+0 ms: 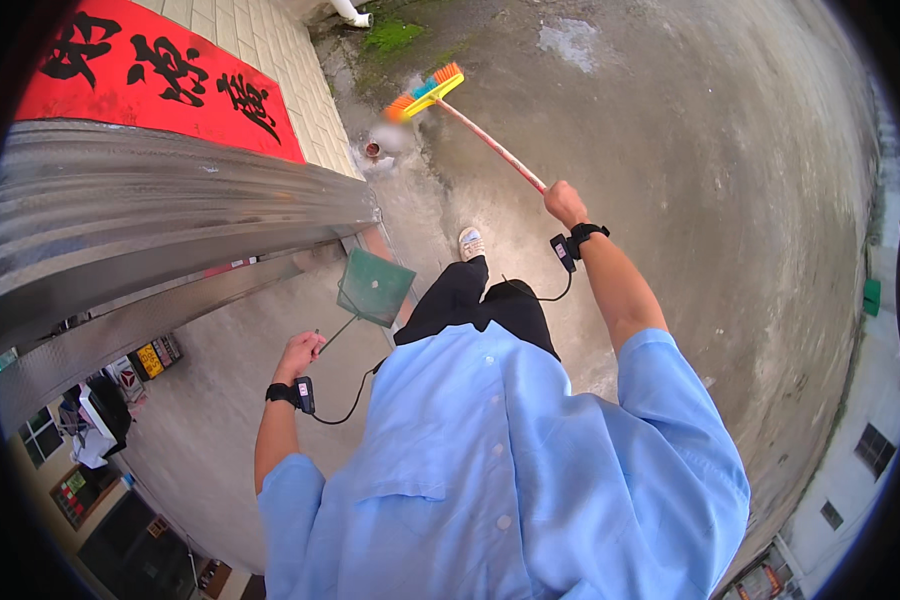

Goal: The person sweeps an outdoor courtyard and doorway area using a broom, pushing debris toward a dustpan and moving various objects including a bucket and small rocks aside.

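My right hand (pixel 567 203) is closed round the end of the pinkish handle of a broom (pixel 495 146). The broom reaches away to the upper left, and its yellow head carries orange and blue bristles. At the left, my left hand (pixel 301 352) grips the thin handle of a green dustpan (pixel 375 287). The dustpan's flat pan hangs beside my left leg, near the foot of a doorway. A strap with a small black device and a cable sits on each wrist.
A metal shutter door (pixel 170 215) stands along the left, with a red banner (pixel 170 75) above it on a tiled wall. A short pipe stub (pixel 373 150) rises from the concrete floor (pixel 690 180). A white drainpipe (pixel 351 13) ends near green moss (pixel 394 37).
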Available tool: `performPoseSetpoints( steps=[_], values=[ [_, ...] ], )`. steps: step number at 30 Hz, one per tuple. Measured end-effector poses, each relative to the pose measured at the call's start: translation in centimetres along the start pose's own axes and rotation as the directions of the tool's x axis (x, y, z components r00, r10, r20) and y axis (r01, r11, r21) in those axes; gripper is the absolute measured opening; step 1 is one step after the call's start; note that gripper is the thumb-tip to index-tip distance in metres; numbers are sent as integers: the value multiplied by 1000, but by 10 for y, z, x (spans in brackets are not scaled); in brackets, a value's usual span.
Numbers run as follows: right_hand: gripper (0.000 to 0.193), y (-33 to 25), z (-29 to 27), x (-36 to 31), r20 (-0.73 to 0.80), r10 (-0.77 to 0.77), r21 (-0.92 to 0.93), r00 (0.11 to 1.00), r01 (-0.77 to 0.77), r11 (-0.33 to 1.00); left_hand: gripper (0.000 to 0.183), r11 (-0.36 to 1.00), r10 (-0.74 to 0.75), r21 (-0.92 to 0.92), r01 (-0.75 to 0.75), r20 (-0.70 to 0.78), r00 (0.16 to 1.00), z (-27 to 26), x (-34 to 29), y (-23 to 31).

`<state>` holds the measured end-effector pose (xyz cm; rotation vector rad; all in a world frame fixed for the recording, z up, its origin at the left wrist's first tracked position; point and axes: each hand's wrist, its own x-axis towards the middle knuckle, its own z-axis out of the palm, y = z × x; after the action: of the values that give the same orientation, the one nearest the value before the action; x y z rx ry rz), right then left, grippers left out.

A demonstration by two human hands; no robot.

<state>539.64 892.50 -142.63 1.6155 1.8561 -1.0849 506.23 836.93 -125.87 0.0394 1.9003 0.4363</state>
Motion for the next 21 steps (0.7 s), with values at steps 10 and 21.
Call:
performPoseSetpoints(
  steps=[10,21],
  values=[
    [45,173,-90,86,49,110,-274,993,-92,957,26,966,12,-254,-55,-169,985,138,12,45],
    [42,516,-292,-45,11,141,-381,990,-127,916,20,903,-67,-407,-135,-445,893,329,4,25]
  ],
)
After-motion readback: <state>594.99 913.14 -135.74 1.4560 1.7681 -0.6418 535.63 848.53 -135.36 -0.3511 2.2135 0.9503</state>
